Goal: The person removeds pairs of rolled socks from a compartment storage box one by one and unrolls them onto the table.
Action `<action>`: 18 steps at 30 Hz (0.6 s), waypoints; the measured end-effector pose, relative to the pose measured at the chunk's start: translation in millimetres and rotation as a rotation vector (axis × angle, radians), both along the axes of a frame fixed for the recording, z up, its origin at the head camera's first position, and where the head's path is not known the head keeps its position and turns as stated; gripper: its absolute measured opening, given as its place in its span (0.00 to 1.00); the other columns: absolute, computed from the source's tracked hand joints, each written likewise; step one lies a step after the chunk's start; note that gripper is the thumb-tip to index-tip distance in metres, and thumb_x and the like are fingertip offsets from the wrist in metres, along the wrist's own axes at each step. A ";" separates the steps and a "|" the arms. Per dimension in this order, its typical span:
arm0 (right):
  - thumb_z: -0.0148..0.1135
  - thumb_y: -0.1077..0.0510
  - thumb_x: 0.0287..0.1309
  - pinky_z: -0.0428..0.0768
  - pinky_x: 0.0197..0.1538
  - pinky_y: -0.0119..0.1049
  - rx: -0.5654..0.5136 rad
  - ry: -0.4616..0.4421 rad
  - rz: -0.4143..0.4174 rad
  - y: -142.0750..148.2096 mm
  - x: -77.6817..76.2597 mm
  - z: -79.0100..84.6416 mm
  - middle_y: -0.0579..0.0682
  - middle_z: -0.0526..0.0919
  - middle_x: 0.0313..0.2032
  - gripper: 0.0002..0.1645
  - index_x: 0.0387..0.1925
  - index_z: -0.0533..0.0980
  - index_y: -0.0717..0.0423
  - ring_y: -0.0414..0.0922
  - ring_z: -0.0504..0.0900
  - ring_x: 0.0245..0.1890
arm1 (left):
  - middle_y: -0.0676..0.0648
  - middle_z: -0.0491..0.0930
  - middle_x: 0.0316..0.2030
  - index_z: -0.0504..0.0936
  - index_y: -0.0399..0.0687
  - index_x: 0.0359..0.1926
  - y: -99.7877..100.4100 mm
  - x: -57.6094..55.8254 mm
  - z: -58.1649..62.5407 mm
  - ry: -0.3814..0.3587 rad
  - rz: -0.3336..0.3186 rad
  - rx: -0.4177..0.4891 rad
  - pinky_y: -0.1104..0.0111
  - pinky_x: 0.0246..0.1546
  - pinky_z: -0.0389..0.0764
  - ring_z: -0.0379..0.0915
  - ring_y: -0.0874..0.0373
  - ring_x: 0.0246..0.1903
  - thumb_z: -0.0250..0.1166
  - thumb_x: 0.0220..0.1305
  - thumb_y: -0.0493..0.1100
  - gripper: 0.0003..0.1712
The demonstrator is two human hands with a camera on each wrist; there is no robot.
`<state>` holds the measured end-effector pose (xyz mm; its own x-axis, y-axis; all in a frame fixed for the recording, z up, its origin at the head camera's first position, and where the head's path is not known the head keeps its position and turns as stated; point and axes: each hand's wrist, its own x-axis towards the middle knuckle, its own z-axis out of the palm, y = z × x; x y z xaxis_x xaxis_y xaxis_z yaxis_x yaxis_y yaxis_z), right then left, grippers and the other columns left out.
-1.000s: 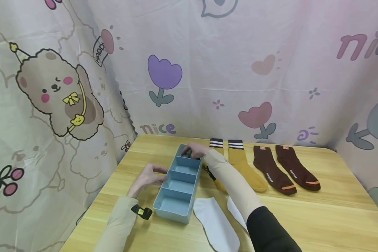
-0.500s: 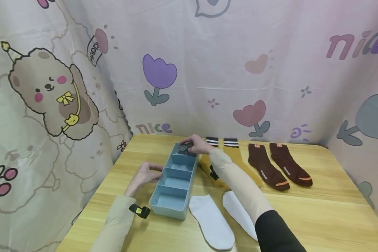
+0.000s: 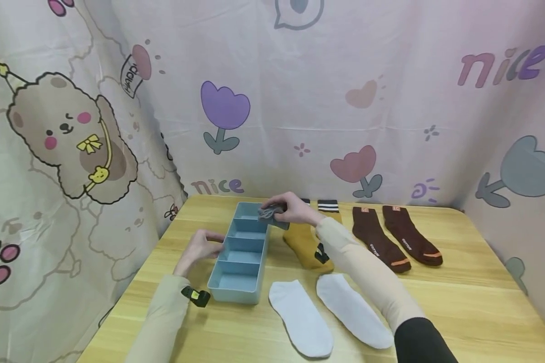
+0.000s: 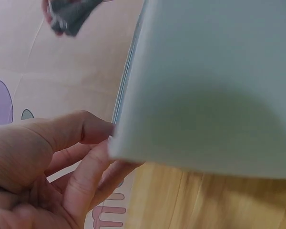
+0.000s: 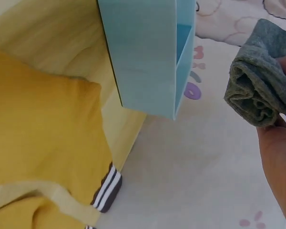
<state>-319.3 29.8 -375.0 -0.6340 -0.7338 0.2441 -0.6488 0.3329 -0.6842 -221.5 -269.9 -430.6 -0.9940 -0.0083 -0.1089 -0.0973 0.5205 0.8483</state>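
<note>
In the head view my right hand (image 3: pixel 297 208) holds a rolled grey sock (image 3: pixel 272 216) above the far right corner of a blue divided storage box (image 3: pixel 236 296). The right wrist view shows the sock's folded end (image 5: pixel 252 90) pinched between fingers and thumb, apart from the box (image 5: pixel 145 57). At the box's left side is my left hand (image 3: pixel 200 249). Its thumb and fingers (image 4: pixel 88 179) grip the edge near a corner of the box (image 4: pixel 205 86) in the left wrist view; part of the fingertips is hidden there.
Two white ankle socks (image 3: pixel 302 320) lie flat at the front. Behind them are mustard socks (image 3: pixel 302 247) with striped cuffs, partly covered by the right arm. Brown socks (image 3: pixel 415 234) lie to the right. A printed curtain (image 3: pixel 281 116) hangs along the table's (image 3: pixel 472 307) back edge.
My right hand has come up out of the box's far compartment with the grey sock and moved right, over its edge. The left hand stays at the box's side. The head view has shifted slightly.
</note>
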 end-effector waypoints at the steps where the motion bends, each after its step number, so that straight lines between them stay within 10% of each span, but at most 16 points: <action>1: 0.62 0.71 0.57 0.73 0.41 0.28 -0.007 0.002 0.003 5.1 3.5 0.3 0.54 0.87 0.52 0.23 0.54 0.83 0.55 0.42 0.76 0.38 | 0.29 0.84 0.49 0.84 0.26 0.50 -0.3 -1.2 0.0 -0.002 -0.003 0.001 0.69 0.35 0.87 0.83 0.59 0.33 0.66 0.56 0.29 0.19; 12: 0.65 0.68 0.56 0.79 0.48 0.28 -0.138 -0.051 -0.037 65.8 48.4 -6.5 0.55 0.87 0.53 0.20 0.51 0.84 0.54 0.43 0.83 0.47 | 0.28 0.79 0.58 0.78 0.28 0.58 29.2 5.3 23.6 0.217 -0.105 -0.303 0.46 0.59 0.79 0.76 0.32 0.58 0.69 0.59 0.34 0.26; 18: 0.66 0.69 0.55 0.79 0.44 0.26 -0.200 -0.097 -0.093 100.9 67.6 -12.7 0.59 0.87 0.52 0.17 0.47 0.84 0.58 0.36 0.84 0.44 | 0.33 0.82 0.56 0.80 0.34 0.58 83.1 16.1 37.7 0.368 -0.181 -0.220 0.45 0.61 0.77 0.77 0.38 0.58 0.74 0.57 0.38 0.27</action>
